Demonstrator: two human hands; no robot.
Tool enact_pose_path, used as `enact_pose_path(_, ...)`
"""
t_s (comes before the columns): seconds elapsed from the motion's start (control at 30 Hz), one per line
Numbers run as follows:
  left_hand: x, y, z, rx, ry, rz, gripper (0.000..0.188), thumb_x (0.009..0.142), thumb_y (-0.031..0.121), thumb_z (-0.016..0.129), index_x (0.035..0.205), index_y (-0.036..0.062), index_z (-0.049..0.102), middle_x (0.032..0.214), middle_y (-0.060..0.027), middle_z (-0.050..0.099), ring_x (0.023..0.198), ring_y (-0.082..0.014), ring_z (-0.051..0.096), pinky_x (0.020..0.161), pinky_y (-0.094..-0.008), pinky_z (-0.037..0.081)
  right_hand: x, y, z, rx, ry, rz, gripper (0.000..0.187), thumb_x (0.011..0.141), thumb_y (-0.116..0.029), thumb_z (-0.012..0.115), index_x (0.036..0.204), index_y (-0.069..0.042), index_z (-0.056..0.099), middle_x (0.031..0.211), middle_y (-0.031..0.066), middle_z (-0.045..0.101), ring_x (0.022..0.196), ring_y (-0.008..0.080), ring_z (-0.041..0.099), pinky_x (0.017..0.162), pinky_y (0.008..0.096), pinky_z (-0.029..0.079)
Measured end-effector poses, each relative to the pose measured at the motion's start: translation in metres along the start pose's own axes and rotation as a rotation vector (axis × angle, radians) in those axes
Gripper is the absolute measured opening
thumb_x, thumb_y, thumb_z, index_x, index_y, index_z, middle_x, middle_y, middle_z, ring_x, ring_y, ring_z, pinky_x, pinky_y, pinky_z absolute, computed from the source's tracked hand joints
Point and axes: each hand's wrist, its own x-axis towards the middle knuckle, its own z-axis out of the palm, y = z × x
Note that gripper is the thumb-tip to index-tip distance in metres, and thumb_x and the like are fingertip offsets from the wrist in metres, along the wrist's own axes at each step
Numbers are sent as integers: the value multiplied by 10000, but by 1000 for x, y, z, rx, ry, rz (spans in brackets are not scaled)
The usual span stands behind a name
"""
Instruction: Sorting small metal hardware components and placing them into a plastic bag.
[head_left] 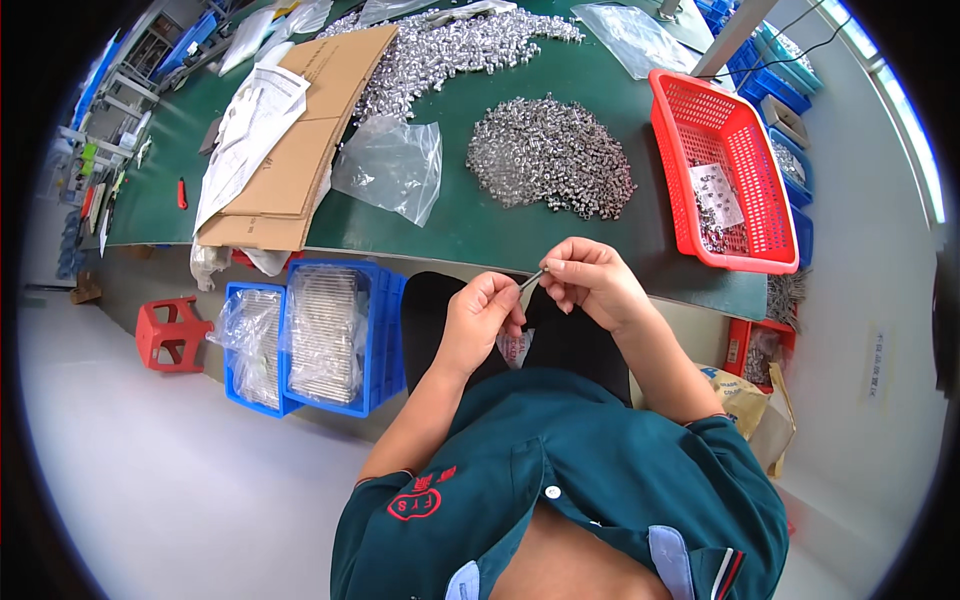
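Just off the table's front edge, my left hand (480, 315) pinches one end of a thin grey metal rod (532, 280). My right hand (592, 282) closes its thumb and fingers at the rod's other end. Whether a small part sits between those right fingertips is too small to tell. Beyond my hands a heap of small silver metal fittings (550, 155) lies on the green table (460, 240). A red plastic basket (690, 205) stands to the right of the heap, with small metal pieces and a paper slip (716, 192) inside.
Farther back spreads a larger pile of shiny metal pieces (440, 55). Clear plastic bags (392, 165) and flattened cardboard (300, 150) with papers lie to its left. Blue crates (380, 350) of bagged rods and a red stool (170, 335) are on the floor at left.
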Motion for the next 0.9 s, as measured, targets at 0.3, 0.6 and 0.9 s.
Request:
enact_pose_path(0.3, -7, 5, 1, 82, 30, 33, 117, 933, 103, 531, 889, 4, 573, 682, -32, 589, 571, -77, 552, 533, -210, 469, -3, 5, 0, 101, -47, 53, 72, 885, -68, 580, 873, -4, 608, 764, 93, 645, 598, 126, 600, 498, 246, 500)
enact_pose_path(0.6, -11, 13, 8, 307, 64, 139, 106, 927, 85, 542, 906, -13, 573, 676, -30, 578, 573, -78, 535, 531, -213, 459, -3, 6, -7, 189, -134, 141, 81, 884, -94, 597, 888, -14, 611, 751, 70, 638, 596, 118, 597, 535, 240, 499)
enact_pose_path(0.9, -4, 3, 1, 44, 40, 22, 142, 940, 133, 528, 880, 15, 580, 663, -32, 592, 540, -77, 538, 521, -202, 454, -11, 9, 17, -392, 147, -210, 132, 888, -94, 614, 953, 20, 620, 780, 44, 629, 637, 79, 583, 552, 217, 491)
